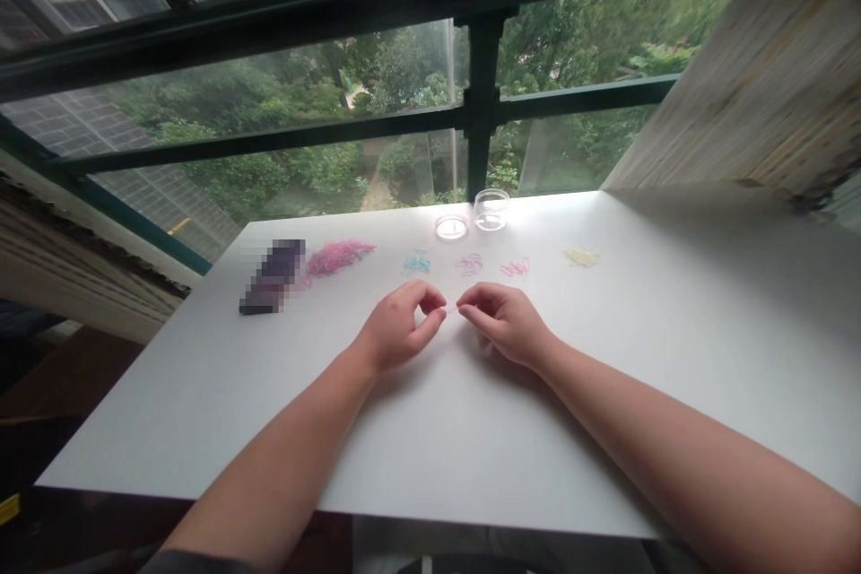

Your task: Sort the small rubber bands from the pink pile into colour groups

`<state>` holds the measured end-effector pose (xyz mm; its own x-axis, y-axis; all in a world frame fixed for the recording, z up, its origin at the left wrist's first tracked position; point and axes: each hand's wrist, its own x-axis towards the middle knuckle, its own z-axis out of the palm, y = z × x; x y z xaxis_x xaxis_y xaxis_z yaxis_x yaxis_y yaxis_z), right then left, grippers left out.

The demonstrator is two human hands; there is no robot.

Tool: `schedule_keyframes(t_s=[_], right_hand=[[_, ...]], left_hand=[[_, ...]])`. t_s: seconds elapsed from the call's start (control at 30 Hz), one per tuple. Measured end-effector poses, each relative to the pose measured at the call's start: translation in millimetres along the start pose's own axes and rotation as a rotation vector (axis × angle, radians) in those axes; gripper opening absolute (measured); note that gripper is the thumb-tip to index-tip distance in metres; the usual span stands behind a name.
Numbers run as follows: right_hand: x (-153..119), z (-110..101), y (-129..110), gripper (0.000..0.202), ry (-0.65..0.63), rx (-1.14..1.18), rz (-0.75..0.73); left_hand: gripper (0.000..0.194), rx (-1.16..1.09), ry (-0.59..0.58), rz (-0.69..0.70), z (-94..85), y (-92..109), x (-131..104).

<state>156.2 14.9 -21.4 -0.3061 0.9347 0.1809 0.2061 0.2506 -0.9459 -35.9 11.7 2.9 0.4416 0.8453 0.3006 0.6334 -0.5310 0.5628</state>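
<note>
My left hand (405, 323) and my right hand (504, 320) meet near the middle of the white table, thumbs and forefingers pinched. Between their fingertips stretches a thin pale strand (451, 309), which looks like a small rubber band. Just beyond the hands lie small groups of thin loops, sorted by colour: a teal group (417, 264), a lilac group (470, 265), a pink group (516, 267) and, farther right, a pale yellow group (580, 257). A larger mixed heap (338, 257), mostly pink, lies to the left.
A clear round jar (491, 212) and its clear lid (451, 228) stand at the table's far edge by the window. A dark, pixelated oblong object (274, 276) lies left of the heap. Curtains (733, 81) hang at both sides. The white table (269, 413) ends close to me.
</note>
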Motion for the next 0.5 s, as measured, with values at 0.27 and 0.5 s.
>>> schedule_keyframes(t_s=[0.27, 0.5], right_hand=[[0.5, 0.7, 1.7, 0.015, -0.005, 0.013, -0.02], [-0.5, 1.9, 1.0, 0.017, -0.024, -0.004, -0.007]], left_hand=[[0.018, -0.006, 0.02, 0.09, 4.9, 0.9, 0.9], [0.011, -0.052, 0.062, 0.095, 4.8, 1.6, 2.4]])
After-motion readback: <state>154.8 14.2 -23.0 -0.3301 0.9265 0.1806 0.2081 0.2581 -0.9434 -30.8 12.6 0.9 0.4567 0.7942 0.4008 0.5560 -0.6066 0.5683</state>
